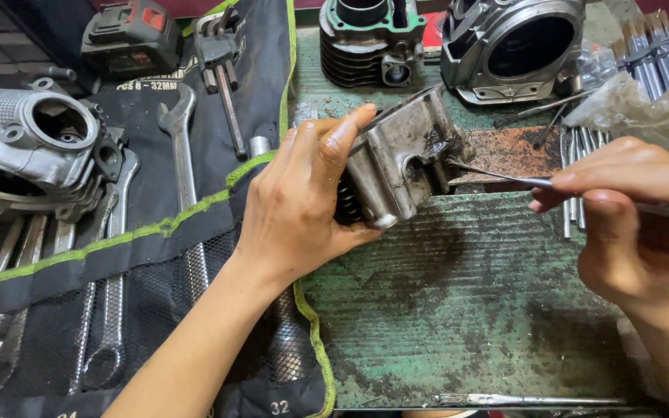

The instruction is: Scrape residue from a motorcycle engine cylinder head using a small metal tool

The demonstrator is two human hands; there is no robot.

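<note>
A person's left hand [296,205] clamped a grimy metal engine part [400,159] and held it tilted above the worn green tabletop [458,310], thumb and fingers wrapped around its near end where coil springs showed. The right hand [629,209] was closed around a slim metal pick [505,176], pinching it like a pen, with the tip set against a blackened opening on the part's side.

The part appeared to be cast metal, stiff and probably fairly heavy for its bulk, and its oily, sooty skin looked likely to slip. The flat outer faces, where the left hand already gripped, seemed the surest place to hold it. The pick looked thin and light, best held close to the working end for control.

To the left lay a black tool roll [118,248] edged in green, holding a row of spanners [183,155]. A silver engine casing [32,147] rested on the roll. At the far edge stood a finned cylinder block [369,39], a second grey casing [512,46] and a cordless tool battery [129,35]. A bundle of metal rods [656,54] lay at the right, beside crumpled clear plastic [629,104]. Another thin tool [528,400] lay at the near edge of the tabletop.
</note>
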